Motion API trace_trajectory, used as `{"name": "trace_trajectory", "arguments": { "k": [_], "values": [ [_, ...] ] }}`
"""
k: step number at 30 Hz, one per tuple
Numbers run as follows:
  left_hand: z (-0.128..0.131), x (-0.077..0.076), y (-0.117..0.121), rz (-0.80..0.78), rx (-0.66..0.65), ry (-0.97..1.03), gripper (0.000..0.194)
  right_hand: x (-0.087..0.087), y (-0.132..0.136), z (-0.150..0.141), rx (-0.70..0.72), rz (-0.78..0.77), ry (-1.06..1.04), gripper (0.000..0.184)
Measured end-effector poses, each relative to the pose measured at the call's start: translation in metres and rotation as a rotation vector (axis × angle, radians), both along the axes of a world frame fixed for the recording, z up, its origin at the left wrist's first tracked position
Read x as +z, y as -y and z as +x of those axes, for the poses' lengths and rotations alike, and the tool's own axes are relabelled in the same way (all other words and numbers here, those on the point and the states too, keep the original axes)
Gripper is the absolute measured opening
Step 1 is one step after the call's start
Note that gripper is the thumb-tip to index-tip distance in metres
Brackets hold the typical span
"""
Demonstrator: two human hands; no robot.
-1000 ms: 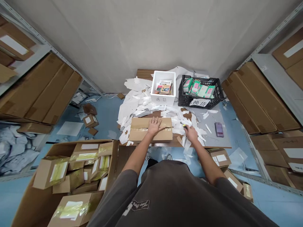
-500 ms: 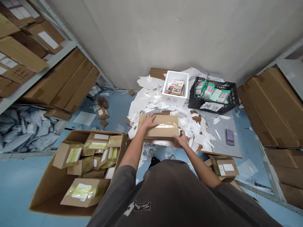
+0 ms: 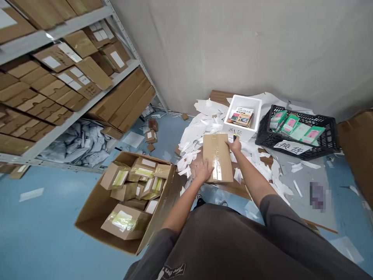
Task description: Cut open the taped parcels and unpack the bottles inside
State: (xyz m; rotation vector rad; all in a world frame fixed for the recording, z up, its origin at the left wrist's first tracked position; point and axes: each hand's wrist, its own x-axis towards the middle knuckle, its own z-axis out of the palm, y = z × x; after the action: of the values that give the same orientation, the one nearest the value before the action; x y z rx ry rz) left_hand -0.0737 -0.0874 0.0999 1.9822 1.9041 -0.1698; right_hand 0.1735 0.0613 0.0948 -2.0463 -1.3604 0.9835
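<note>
A taped cardboard box (image 3: 217, 157) lies on the paper-strewn table (image 3: 237, 187), its long side pointing away from me. Shiny clear tape runs lengthwise along its top. My left hand (image 3: 203, 170) grips the box's near left edge, thumb over the top and fingers along the side. At the far right edge, my right hand (image 3: 234, 145) is closed around a small yellow-and-black utility knife (image 3: 234, 137) and also touches the box. Whether its blade is out is too small to tell.
Behind the box stand a white foam box (image 3: 247, 102) of books and a black crate (image 3: 297, 149) with green-and-white packages. A large open carton (image 3: 96, 221) of taped parcels sits at left on the floor. Loaded shelves (image 3: 87, 109) rise beyond it. Torn paper (image 3: 192, 134) covers much of the table.
The cardboard box has turned from lying crosswise to pointing away from me. My left hand moved from its top to the near left edge, my right hand to the far right. The view swung left.
</note>
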Motion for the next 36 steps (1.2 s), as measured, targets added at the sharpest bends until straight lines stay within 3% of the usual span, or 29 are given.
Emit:
{"name": "trace_trajectory", "arguments": {
  "k": [3, 6, 8, 10, 12, 18, 22, 25, 29, 32, 36],
  "values": [
    [-0.026, 0.012, -0.019, 0.102, -0.28, 0.016, 0.072, -0.011, 0.056, 0.006, -0.101, 0.051, 0.04, 0.092],
    [-0.037, 0.017, -0.045, 0.039, -0.683, -0.012, 0.094, -0.033, 0.125, 0.008, -0.124, -0.066, 0.006, 0.102],
    [-0.032, 0.015, -0.06, -0.01, -0.885, -0.036, 0.107, -0.045, 0.158, 0.009, -0.129, -0.09, -0.003, 0.1],
    [-0.019, 0.011, -0.071, -0.024, -1.009, -0.041, 0.113, -0.051, 0.173, 0.013, -0.144, -0.108, 0.005, 0.099],
    [-0.006, 0.007, -0.079, -0.026, -1.072, -0.014, 0.112, -0.051, 0.171, 0.019, -0.156, -0.116, 0.027, 0.098],
    [0.021, 0.008, -0.088, -0.079, -1.043, 0.104, 0.109, -0.037, 0.122, 0.049, -0.052, -0.134, 0.063, 0.102],
    [0.038, 0.012, -0.069, -0.049, -0.985, 0.101, 0.127, -0.029, 0.096, 0.062, 0.005, -0.112, 0.079, 0.104],
    [0.051, 0.013, -0.048, -0.005, -0.896, 0.069, 0.126, -0.023, 0.082, 0.066, 0.031, -0.155, 0.119, 0.105],
    [0.068, 0.013, -0.028, 0.044, -0.856, 0.001, 0.115, -0.014, 0.07, 0.062, 0.062, -0.218, 0.154, 0.105],
    [0.079, 0.013, -0.023, 0.024, -0.863, -0.014, 0.123, -0.007, 0.069, 0.058, 0.076, -0.22, 0.153, 0.106],
    [0.094, 0.01, -0.021, -0.056, -0.788, -0.027, 0.131, 0.0, 0.081, 0.061, 0.074, -0.053, 0.122, 0.091]
  ]
}}
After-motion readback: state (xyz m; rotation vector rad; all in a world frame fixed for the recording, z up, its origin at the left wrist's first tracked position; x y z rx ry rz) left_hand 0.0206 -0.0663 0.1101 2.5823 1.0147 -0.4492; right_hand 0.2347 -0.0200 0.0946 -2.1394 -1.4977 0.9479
